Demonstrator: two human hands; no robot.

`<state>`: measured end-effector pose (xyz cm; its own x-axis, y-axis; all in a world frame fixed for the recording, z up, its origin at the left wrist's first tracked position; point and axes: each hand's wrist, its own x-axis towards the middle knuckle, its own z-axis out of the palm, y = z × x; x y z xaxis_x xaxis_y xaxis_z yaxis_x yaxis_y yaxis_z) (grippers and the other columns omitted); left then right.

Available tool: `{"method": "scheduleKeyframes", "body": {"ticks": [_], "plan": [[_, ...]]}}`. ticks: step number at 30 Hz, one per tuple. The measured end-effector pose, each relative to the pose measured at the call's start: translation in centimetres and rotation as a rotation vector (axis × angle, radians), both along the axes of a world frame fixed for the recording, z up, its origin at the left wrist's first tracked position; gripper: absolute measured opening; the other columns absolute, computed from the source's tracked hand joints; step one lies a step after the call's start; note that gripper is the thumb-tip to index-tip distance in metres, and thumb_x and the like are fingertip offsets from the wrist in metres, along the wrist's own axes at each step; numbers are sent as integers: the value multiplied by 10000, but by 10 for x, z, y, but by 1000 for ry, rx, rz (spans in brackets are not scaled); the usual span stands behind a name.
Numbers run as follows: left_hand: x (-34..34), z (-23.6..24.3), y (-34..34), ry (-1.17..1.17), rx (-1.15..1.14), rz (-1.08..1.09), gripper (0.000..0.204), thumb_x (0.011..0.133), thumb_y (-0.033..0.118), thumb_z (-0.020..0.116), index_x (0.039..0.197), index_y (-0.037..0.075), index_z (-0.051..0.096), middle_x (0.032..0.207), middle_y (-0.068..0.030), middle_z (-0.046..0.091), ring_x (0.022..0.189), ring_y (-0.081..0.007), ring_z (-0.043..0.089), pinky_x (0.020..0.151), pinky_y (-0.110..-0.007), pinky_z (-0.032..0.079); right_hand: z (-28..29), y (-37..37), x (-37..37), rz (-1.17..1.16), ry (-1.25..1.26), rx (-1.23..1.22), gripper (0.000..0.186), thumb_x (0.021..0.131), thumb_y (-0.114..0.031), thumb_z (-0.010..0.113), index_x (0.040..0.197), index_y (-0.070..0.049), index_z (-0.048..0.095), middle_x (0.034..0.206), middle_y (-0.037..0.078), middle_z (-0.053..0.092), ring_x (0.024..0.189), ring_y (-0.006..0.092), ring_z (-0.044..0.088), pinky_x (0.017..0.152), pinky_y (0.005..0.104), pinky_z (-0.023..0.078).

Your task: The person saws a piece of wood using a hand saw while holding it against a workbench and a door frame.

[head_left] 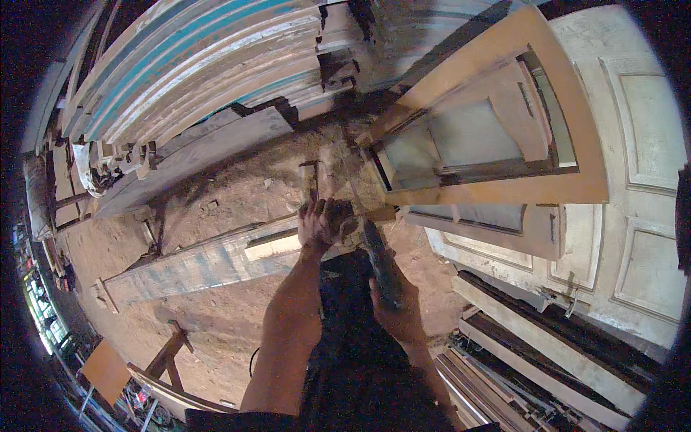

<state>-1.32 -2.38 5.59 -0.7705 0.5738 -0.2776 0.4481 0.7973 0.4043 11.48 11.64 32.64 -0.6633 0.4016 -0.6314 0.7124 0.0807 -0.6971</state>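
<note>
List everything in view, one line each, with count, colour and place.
long plank: one, grey with bluish patches, across the centre left, under the left hand
dark tool: one, blackish, centre, gripped by the right hand
hammer: one, dark, lying on the sawdust above the hands
window frame: one, light brown, upper right
panelled door: one, off-white, right edge
stacked boards: many, whitish with teal stripes, upper left
sawdust floor: reddish brown, lower left
left hand: pressing on the plank's end
right hand: closed round the tool
</note>
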Motion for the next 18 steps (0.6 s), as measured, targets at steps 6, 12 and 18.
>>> {"method": "scheduleKeyframes", "body": {"ticks": [6, 12, 18], "plan": [[5, -4, 8, 13, 37, 17, 824, 742, 553, 762, 1384, 89, 535, 1299, -125, 580, 1282, -314, 504, 1137, -493, 304, 103, 2, 47, 25, -126, 96, 486, 948, -81, 642, 1421, -42, 535, 1169, 184, 718, 1008, 220, 697, 879, 364, 542], [0, 3, 7, -30, -5, 12, 800, 759, 529, 737, 1376, 64, 532, 1268, -141, 586, 1255, -336, 517, 1133, -501, 312, 9, 2, 11, 53, 20, 106, 418, 930, -85, 658, 1333, -48, 557, 1128, 192, 691, 1007, 266, 672, 869, 391, 514], [-5, 10, 6, -98, 22, 27, 798, 755, 507, 738, 1391, 74, 528, 1247, -150, 587, 1246, -340, 526, 1126, -515, 320, 69, 14, -15, 32, -248, -42, 549, 918, -70, 645, 1452, -50, 514, 1256, 182, 690, 1165, 236, 666, 1002, 373, 501]]}}
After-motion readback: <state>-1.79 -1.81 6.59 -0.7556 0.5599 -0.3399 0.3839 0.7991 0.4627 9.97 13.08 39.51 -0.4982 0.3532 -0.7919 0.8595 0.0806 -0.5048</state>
